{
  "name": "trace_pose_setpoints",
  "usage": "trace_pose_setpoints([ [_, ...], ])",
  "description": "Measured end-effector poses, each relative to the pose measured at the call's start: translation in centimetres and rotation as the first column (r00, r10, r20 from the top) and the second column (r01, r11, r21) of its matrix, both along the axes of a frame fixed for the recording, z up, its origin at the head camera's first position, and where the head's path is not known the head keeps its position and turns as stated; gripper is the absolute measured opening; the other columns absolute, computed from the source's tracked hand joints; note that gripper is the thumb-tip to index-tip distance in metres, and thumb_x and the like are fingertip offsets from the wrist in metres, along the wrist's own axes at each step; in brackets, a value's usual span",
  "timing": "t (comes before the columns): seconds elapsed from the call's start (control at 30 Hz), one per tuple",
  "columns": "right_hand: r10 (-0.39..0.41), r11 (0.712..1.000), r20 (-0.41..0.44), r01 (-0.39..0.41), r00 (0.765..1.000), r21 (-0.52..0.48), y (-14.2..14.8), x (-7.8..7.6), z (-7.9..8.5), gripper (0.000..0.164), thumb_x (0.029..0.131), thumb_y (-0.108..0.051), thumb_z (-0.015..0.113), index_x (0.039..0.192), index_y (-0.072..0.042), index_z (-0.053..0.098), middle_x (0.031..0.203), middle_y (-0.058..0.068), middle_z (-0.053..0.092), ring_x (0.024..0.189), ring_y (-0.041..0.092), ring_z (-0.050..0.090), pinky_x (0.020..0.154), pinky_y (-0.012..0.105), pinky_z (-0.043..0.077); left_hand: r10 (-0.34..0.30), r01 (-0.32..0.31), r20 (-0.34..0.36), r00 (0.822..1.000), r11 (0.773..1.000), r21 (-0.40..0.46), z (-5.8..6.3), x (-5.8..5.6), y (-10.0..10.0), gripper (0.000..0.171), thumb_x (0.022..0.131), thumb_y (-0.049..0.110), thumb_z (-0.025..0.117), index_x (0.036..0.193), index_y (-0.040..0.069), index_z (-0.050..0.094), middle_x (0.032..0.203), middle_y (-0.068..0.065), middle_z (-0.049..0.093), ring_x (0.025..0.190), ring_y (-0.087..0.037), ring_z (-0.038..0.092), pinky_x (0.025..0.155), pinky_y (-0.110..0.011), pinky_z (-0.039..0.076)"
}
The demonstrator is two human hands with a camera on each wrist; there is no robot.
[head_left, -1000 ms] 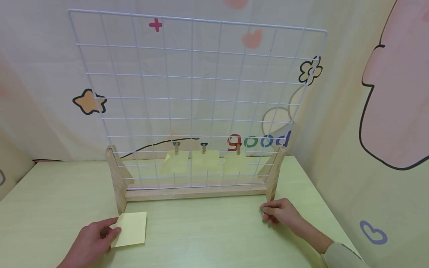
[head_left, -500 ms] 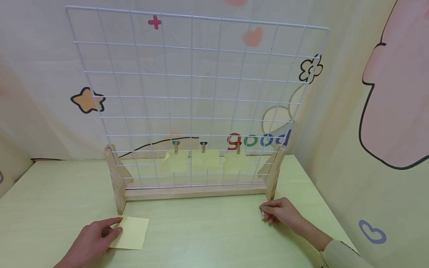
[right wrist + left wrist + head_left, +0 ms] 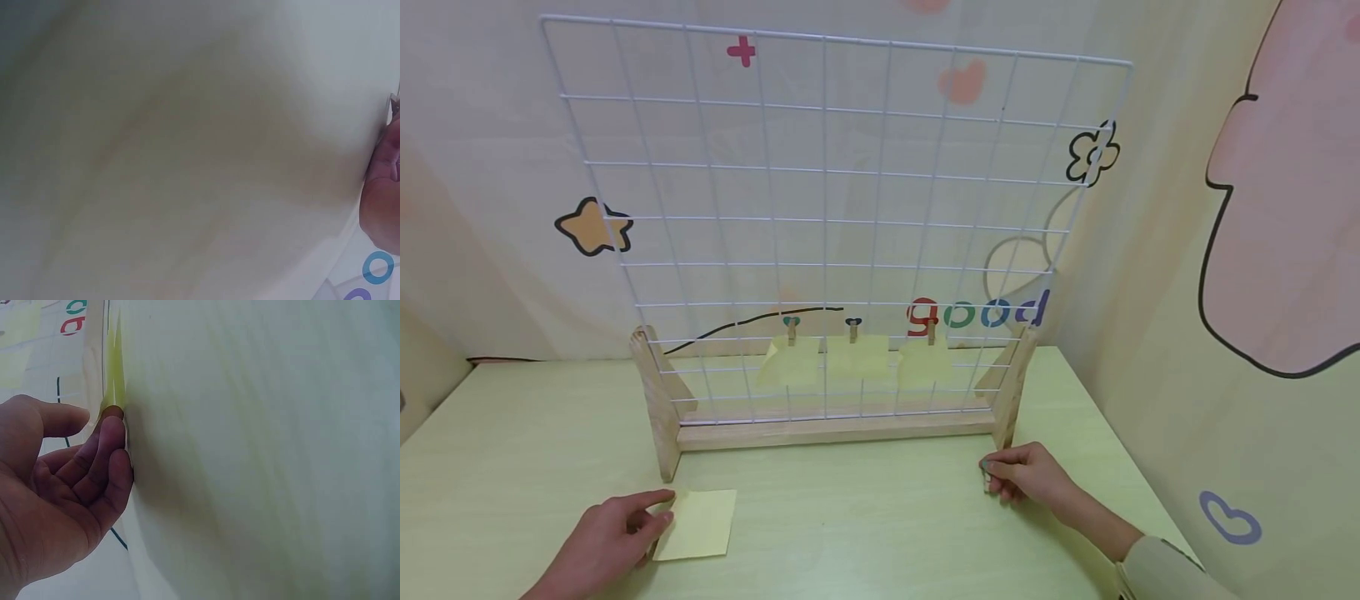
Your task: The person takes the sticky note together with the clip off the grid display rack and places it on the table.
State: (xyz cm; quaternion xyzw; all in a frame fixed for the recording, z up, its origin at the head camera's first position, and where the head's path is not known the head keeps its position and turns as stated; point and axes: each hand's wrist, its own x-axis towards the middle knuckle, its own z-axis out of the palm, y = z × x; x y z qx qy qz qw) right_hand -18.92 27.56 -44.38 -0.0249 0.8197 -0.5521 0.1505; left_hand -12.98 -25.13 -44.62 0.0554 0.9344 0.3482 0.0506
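Observation:
My left hand (image 3: 613,533) is at the left front of the table, fingers curled at the left edge of a pale yellow sticky note (image 3: 703,525). Its thumb overlaps that edge in the head view. In the left wrist view the note (image 3: 115,362) shows edge-on at the fingertips, low over the tabletop. At the right, my right hand (image 3: 1030,479) pinches a small wooden clothespin (image 3: 987,479) with a greenish end, near the rack's right foot. In the right wrist view only part of that hand (image 3: 382,194) shows, at the right edge.
A white wire grid rack (image 3: 825,225) on a wooden base (image 3: 842,432) stands at the back. Three sticky notes (image 3: 857,358) hang from its lower rows by small clothespins (image 3: 853,331). Printed wall cloth (image 3: 1150,292) rises behind and at the right.
The sticky note by my left hand has turned and shifted slightly toward the front right. Both hands have stayed nearly in place, with the clothespin still pinched in the right one.

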Motion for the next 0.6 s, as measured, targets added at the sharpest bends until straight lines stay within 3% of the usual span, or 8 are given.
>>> trace_pose_setpoints([
  [0.43, 0.027, 0.999, -0.008, -0.027, 1.000, -0.021, 0.24, -0.02, 0.08, 0.030, 0.095, -0.013, 0.059, 0.108, 0.013, 0.065, 0.067, -0.001, 0.066, 0.052, 0.007, 0.057, 0.051, 0.021, 0.047, 0.022, -0.021, 0.026, 0.999, 0.999, -0.049, 0.51, -0.02, -0.06, 0.035, 0.095, 0.017, 0.059, 0.123, -0.004, 0.061, 0.068, 0.008, 0.063, 0.051, -0.006, 0.050, 0.059, -0.022, 0.039],
  [0.6, 0.018, 1.000, 0.002, -0.018, 1.000, -0.018, 0.24, -0.08, -0.06, 0.030, 0.096, -0.011, 0.058, 0.110, 0.014, 0.063, 0.068, 0.000, 0.066, 0.052, 0.008, 0.056, 0.050, 0.021, 0.047, 0.016, -0.016, -0.002, 1.000, 0.998, -0.060, 0.57, -0.01, -0.14, 0.034, 0.095, 0.018, 0.059, 0.122, -0.004, 0.062, 0.067, 0.009, 0.062, 0.051, -0.004, 0.049, 0.057, -0.022, 0.039],
])
